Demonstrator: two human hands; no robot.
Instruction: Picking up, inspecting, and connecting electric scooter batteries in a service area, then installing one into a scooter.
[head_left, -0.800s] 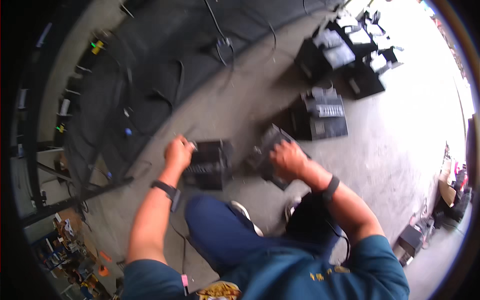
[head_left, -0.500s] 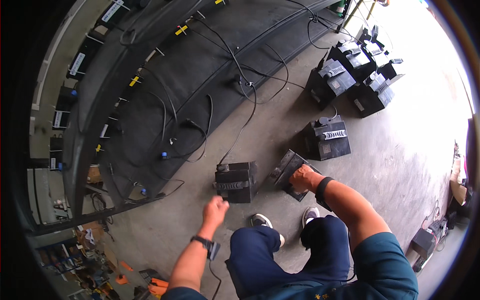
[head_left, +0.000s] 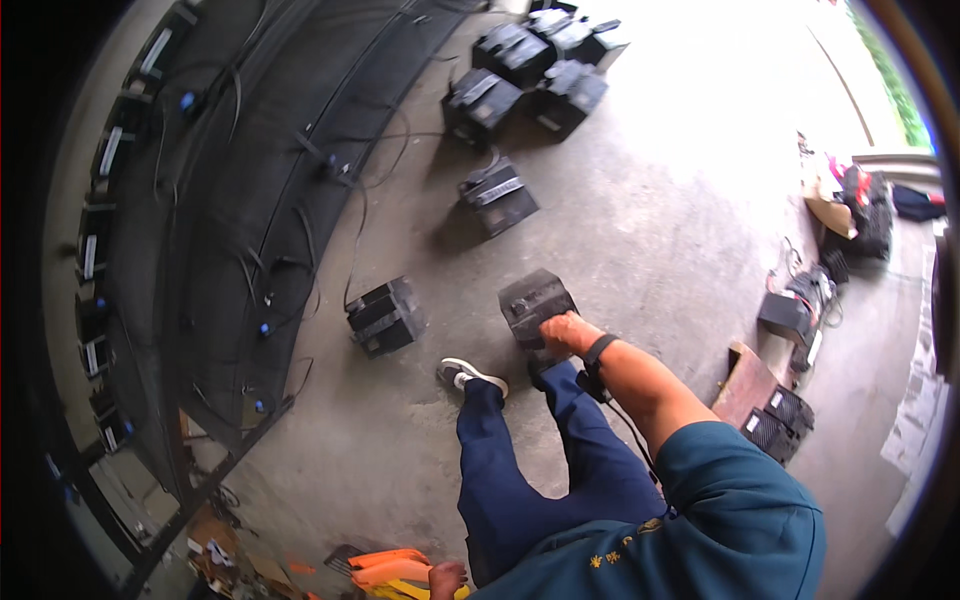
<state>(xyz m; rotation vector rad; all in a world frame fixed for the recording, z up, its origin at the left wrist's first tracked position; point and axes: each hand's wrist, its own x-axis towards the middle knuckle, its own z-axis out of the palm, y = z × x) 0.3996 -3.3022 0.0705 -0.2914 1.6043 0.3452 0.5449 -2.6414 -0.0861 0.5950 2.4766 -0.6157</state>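
Note:
My right hand (head_left: 568, 334) is closed on the top of a black battery box (head_left: 536, 300), apparently at its handle, which my fingers hide. This box hangs tilted in front of my legs, by my right foot. At the lower edge my left hand (head_left: 447, 578) shows only in part, its fingers curled and nothing visible in them. To the left of the held box, a second black battery box (head_left: 386, 317) with a grey handle stands on the floor, a cable running to it. Farther off stands another single battery box (head_left: 499, 196).
Several similar black boxes (head_left: 513, 53) cluster at the far end. A long black rack (head_left: 300, 150) with loose cables lines the left side. At the right lie a wooden board (head_left: 750, 385), black cases (head_left: 782, 420) and equipment (head_left: 795, 310). Orange pieces (head_left: 385, 567) lie behind my left hand.
My right hand has lifted the battery box and moved away from the other boxes. My view has turned to the right. My left hand has dropped back to the lower edge.

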